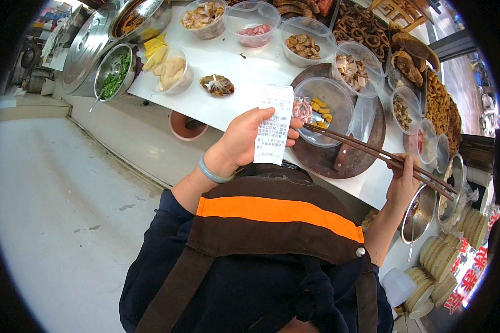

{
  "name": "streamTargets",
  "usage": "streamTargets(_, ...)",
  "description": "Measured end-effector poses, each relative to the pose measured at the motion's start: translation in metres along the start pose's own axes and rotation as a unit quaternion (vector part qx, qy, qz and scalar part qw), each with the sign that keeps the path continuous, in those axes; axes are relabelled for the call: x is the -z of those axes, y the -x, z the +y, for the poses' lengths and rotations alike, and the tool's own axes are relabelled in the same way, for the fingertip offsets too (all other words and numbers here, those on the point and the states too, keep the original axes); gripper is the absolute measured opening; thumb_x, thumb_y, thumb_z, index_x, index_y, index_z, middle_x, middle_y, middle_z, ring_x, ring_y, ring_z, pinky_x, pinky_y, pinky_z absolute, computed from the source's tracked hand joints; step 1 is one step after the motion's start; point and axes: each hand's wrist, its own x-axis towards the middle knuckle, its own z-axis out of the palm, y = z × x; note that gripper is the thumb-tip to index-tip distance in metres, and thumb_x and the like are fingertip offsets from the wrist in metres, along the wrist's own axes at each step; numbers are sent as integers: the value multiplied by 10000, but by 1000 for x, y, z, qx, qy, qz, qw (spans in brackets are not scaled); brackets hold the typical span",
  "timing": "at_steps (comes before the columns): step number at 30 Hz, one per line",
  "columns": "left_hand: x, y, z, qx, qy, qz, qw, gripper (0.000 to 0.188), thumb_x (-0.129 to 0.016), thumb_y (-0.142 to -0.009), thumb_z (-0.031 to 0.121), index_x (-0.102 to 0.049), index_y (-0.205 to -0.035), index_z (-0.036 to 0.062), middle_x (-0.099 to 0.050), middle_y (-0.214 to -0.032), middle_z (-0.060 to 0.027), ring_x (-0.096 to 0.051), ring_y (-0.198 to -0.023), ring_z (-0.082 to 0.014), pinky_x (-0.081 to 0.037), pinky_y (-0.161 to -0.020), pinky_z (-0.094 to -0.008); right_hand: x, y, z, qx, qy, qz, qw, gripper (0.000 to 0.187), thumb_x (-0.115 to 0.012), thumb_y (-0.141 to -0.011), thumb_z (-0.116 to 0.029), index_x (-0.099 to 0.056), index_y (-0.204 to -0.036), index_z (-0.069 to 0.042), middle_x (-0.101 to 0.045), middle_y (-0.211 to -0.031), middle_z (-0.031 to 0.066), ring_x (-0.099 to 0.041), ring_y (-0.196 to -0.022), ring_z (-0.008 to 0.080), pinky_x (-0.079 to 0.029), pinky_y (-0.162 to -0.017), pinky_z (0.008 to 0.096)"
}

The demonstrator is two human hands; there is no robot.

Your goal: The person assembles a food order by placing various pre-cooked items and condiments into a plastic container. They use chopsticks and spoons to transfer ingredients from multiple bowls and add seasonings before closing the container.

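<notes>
The left hand (241,136) pinches a receipt (273,130) between thumb and fingers, just off centre toward one o'clock. The right hand (403,181), at three o'clock, grips chopsticks (345,138), tips at the eight-o'clock side of a bowl (342,107).

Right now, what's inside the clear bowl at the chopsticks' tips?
The bowl holds pinkish pieces and yellow chunks; what the left hand and chopsticks cover at its lower left can't be seen.

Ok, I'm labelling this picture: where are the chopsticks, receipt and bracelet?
Chopsticks (361,145): head view, midway along the shafts.
Receipt (273,126): head view, middle of its printed face.
Bracelet (210,173): head view, on its band.
</notes>
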Motion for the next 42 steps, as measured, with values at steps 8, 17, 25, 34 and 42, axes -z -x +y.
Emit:
streamTargets(8, 1, -2, 2, -3, -15, 0, 1000, 428, -283, -979, 180, -374, -1300, -90, -580, -1151, -243, -624, -977, -303, -548, -834, -393, 1, -1, 3, 0, 0, -9, 1000, 172, -502, -951, -164, -542, -930, 2, -621, -842, 130, -603, -729, 212, -490, -668, 318)
streamTargets(17, 5, -4, 2, -2, -28, 0, 1000, 466, -292, -968, 201, -342, -1375, -23, -578, -1153, -235, -629, -977, -290, -541, -853, -396, 1, -3, 6, -4, -6, -10, 1000, 163, -508, -945, -152, -547, -940, 6, -625, -843, 132, -603, -732, 213, -487, -671, 321)
streamTargets(25, 8, -4, 3, -3, -24, 6, 1000, 466, -272, -981, 215, -336, -1383, -12, -579, -1152, -230, -628, -972, -282, -539, -855, -390, -2, -3, 8, -6, -13, -5, 1000, 158, -507, -945, -151, -542, -959, 3, -624, -850, 133, -608, -744, 216, -490, -674, 326)
streamTargets(34, 8, -4, 4, -6, -37, 12, 999, 463, -261, -987, 217, -336, -1382, -11, -586, -1141, -225, -631, -971, -279, -542, -853, -385, -2, -3, 7, -6, -5, -12, 1000, 174, -504, -949, -164, -543, -950, 5, -625, -853, 136, -605, -741, 219, -488, -674, 322)
streamTargets(42, 8, -4, 4, -4, -41, 20, 999, 459, -255, -991, 219, -341, -1377, -14, -584, -1143, -232, -631, -973, -283, -542, -856, -387, -5, -3, 5, -5, 11, -1, 1000, 182, -501, -951, -169, -548, -939, 6, -625, -847, 134, -604, -743, 214, -485, -678, 321)
